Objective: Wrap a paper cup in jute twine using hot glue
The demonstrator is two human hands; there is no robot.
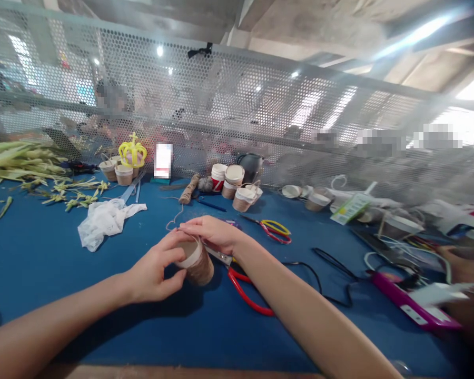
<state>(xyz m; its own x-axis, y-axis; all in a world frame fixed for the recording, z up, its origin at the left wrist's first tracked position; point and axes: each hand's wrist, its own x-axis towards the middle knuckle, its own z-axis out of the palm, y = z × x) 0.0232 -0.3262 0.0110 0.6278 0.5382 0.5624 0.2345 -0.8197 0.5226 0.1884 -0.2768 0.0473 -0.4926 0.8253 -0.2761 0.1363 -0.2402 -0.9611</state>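
A small twine-wrapped cup [200,267] with a pale rim is tilted on its side, mouth towards my left hand. My left hand [158,271] grips it, thumb on the near side and fingers over the mouth. My right hand [211,231] bends over the far rim, its fingertips pinched together close to my left fingers. A thin strand of twine [177,217] runs from the brown twine roll [189,189] to these fingertips, which partly hide it. Red-handled scissors [248,301] lie beneath my right wrist, blades beside the cup.
More cups [244,197] stand at the back beside a yellow crown [132,152] and a phone [163,160]. White cloth [106,221] and plant strips [19,158] lie left. Another pair of scissors [275,229], black cable [319,279] and a purple power strip [414,305] lie right. Perforated metal mesh [221,105] rises behind.
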